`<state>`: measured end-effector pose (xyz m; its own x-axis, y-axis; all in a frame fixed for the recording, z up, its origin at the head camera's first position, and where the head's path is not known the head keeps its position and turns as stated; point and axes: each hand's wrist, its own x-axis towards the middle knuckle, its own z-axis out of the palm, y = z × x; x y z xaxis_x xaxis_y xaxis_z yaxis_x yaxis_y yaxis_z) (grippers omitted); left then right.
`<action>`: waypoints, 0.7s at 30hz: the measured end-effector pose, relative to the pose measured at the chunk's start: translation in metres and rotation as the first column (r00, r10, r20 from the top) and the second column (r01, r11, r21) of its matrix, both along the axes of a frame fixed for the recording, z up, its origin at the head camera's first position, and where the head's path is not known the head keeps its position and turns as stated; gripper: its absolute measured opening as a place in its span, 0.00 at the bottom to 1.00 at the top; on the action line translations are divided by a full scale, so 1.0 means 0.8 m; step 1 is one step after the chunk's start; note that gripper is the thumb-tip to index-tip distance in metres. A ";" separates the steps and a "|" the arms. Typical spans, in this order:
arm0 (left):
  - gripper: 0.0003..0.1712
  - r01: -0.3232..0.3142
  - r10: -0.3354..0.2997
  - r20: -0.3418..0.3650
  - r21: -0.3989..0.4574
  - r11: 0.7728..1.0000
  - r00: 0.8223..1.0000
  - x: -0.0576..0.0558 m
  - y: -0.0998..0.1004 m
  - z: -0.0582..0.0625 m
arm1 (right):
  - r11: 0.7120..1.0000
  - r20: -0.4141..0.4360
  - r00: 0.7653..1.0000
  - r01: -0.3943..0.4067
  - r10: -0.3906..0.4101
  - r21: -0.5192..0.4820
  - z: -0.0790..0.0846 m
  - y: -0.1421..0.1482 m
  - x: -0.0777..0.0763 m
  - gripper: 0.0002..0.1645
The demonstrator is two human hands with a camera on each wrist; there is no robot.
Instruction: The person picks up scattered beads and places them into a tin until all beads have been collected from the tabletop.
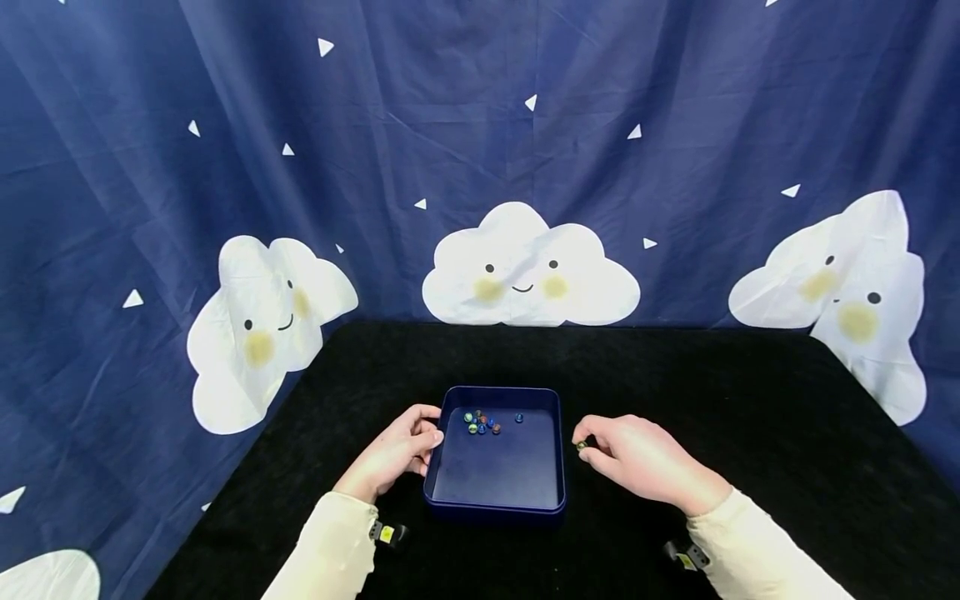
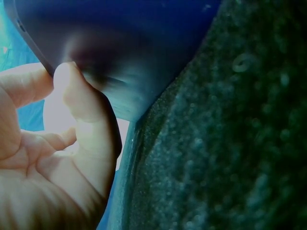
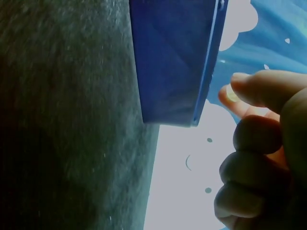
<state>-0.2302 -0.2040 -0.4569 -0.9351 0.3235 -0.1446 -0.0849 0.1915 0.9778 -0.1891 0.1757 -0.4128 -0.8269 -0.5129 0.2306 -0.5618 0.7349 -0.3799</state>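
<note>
A dark blue square tray [image 1: 498, 475] with raised walls lies on the black cloth, several glass marbles [image 1: 482, 422] gathered toward its back left. One blue marble [image 1: 519, 417] sits apart to their right. My left hand [image 1: 396, 450] grips the tray's left wall, thumb on the rim side; in the left wrist view the thumb [image 2: 79, 100] presses against that wall. Just right of the tray, my right hand [image 1: 637, 458] pinches a yellowish-green marble [image 1: 581, 446] between thumb and index finger. The right wrist view shows this marble [image 3: 232, 93] at the fingertips, with the other fingers curled.
Black cloth [image 1: 712, 383] covers the table around the tray. Behind it hangs a dark blue curtain [image 1: 480, 108] printed with white smiling clouds [image 1: 528, 292] and small triangles. Both wrists carry small dark devices below the cream sleeves [image 1: 757, 533].
</note>
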 end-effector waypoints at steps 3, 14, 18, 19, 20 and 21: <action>0.28 -0.003 0.003 0.000 -0.002 1.000 1.000 0.000 -0.001 0.001 | 1.000 0.006 1.000 0.007 -0.007 -0.002 -0.002 -0.008 -0.003 0.07; 0.28 0.001 -0.001 0.005 -0.002 1.000 1.000 0.004 0.000 0.002 | 1.000 0.023 0.999 0.028 -0.028 -0.014 -0.009 -0.021 -0.006 0.06; 0.29 -0.001 0.002 0.005 -0.011 1.000 1.000 0.005 -0.001 0.002 | 0.997 0.021 0.999 0.034 -0.032 -0.067 -0.005 -0.023 -0.005 0.05; 0.29 -0.002 0.002 0.003 -0.014 1.000 1.000 0.005 -0.002 0.002 | 0.996 0.017 0.999 0.034 -0.033 -0.081 -0.004 -0.023 -0.006 0.05; 0.29 -0.003 0.003 0.001 -0.016 1.000 1.000 0.005 -0.002 0.002 | 0.995 0.014 0.999 0.033 -0.032 -0.094 -0.003 -0.024 -0.007 0.05; 0.28 -0.003 0.003 -0.002 -0.017 1.000 1.000 0.005 -0.002 0.002 | 0.995 0.010 0.999 0.034 -0.033 -0.098 -0.002 -0.026 -0.008 0.05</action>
<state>-0.2262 -0.2058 -0.4552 -0.9363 0.3182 -0.1486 -0.0840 0.2080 0.9745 -0.1954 0.1548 -0.4142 -0.8454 -0.4600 0.2715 -0.5339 0.7121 -0.4560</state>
